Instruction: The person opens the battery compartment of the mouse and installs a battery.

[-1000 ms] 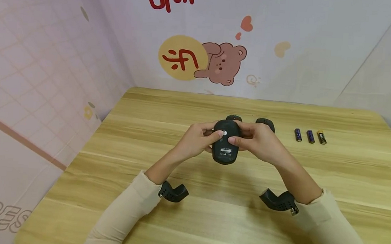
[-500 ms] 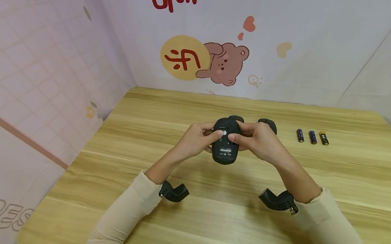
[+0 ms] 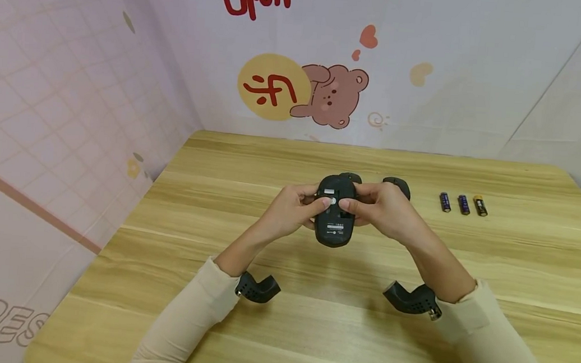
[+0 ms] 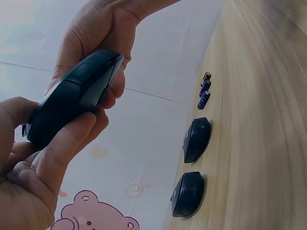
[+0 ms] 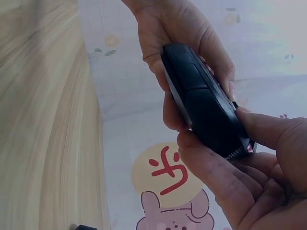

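Note:
Both hands hold a black computer mouse (image 3: pixel 334 232) above the table, its underside with the printed label turned up in the head view. The left hand (image 3: pixel 291 208) grips its left side, thumb on the underside near a small white round spot. From the other side the right hand (image 3: pixel 392 212) grips it, thumb also pressed on the underside. A pale rectangle shows near the mouse's far end, and a dark recess lies by the right thumb. In the left wrist view, a thin piece juts from the end of the mouse (image 4: pixel 72 98). The fingers beneath are partly hidden.
Two more black mice, one on the left (image 3: pixel 351 177) and one on the right (image 3: pixel 398 185), lie behind the hands on the wooden table (image 3: pixel 310 329). Three batteries (image 3: pixel 463 205) lie in a row at the right. A printed wall cloth (image 3: pixel 452 114) stands behind the table's back edge.
A recess has opened in the mouse's underside, and a pale rectangle has come into view near its far end. Both hands keep their grip in nearly the same place.

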Demonstrator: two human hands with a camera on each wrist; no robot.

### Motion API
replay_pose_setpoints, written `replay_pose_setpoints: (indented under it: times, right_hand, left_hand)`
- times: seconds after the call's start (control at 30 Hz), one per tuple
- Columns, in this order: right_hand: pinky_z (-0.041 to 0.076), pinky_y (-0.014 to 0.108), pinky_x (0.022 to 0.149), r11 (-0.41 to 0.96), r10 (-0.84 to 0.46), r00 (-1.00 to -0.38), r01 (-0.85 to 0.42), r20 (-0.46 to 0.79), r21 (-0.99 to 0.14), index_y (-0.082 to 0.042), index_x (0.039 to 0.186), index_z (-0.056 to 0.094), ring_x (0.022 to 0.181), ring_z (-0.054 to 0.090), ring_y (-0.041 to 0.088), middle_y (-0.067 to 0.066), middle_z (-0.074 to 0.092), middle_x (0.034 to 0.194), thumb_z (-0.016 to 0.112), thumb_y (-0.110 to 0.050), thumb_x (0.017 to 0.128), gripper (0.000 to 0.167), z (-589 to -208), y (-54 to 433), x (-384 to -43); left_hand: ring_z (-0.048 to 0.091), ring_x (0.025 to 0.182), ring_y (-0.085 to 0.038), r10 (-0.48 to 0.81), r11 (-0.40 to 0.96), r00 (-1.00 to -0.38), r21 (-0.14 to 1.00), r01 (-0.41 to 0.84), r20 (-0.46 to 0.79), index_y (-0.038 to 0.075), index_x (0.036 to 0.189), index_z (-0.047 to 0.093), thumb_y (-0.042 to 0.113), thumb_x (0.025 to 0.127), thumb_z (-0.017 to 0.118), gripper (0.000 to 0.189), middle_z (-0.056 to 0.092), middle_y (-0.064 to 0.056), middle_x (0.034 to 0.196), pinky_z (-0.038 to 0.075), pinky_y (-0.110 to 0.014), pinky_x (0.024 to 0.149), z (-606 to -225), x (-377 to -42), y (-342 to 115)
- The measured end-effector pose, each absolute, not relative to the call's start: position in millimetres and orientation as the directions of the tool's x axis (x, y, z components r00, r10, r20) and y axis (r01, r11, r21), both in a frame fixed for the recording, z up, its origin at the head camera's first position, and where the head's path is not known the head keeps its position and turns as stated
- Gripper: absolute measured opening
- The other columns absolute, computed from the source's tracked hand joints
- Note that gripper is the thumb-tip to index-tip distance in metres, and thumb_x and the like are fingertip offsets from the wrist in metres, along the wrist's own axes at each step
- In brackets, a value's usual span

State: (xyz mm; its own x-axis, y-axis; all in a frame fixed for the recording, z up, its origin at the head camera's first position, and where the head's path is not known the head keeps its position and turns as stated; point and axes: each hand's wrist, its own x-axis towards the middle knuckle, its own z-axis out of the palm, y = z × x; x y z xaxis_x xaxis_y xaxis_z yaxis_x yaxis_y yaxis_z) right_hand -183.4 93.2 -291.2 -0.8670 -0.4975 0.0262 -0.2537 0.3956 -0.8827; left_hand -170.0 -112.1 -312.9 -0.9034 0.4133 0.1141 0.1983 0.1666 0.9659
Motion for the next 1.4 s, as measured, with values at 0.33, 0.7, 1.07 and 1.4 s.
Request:
replay_pose_setpoints:
  times: [0.33,0.7,1.07,1.4]
  right_hand:
    - [0.057,0.030,0.064,0.420,-0.465,-0.885,-0.246,0.026,-0.874,0.007,0.115,0.060,0.073,0.068,0.023,0.021,0.066,0.096,0.059,-0.019,0.092,0.035,-288.9,90.9,-181.6]
    - [0.057,0.029,0.061,0.423,-0.449,-0.893,-0.253,0.041,-0.870,0.008,0.109,0.060,0.070,0.067,0.023,0.020,0.066,0.091,0.057,-0.022,0.093,0.034,-288.3,88.9,-181.1]
    - [0.057,0.032,0.061,0.444,-0.434,-0.899,-0.264,0.052,-0.856,0.008,0.106,0.061,0.069,0.067,0.023,0.020,0.066,0.090,0.055,-0.024,0.094,0.034,-288.7,87.7,-181.7]
    - [0.057,0.031,0.059,0.440,-0.429,-0.901,-0.265,0.059,-0.858,0.007,0.105,0.061,0.069,0.067,0.023,0.020,0.067,0.089,0.054,-0.023,0.095,0.033,-289.7,87.6,-182.6]
  left_hand:
    - [0.066,0.080,-0.021,0.428,0.149,-0.895,0.967,0.208,0.127,-0.002,0.128,0.053,0.010,0.094,0.055,0.036,0.066,-0.017,0.094,0.058,-0.038,0.062,-312.4,-169.3,-113.5]
    - [0.066,0.081,-0.023,0.438,0.128,-0.889,0.970,0.208,0.133,-0.001,0.133,0.048,0.011,0.094,0.055,0.041,0.065,-0.019,0.100,0.058,-0.037,0.062,-313.1,-170.2,-113.7]
    - [0.067,0.079,-0.023,0.442,0.119,-0.887,0.972,0.204,0.132,-0.001,0.130,0.051,0.010,0.094,0.055,0.038,0.065,-0.018,0.096,0.058,-0.038,0.062,-312.3,-169.4,-113.7]
    - [0.067,0.078,-0.022,0.442,0.121,-0.887,0.971,0.206,0.133,-0.003,0.129,0.051,0.009,0.094,0.054,0.037,0.065,-0.019,0.096,0.058,-0.038,0.062,-313.0,-168.6,-113.1]
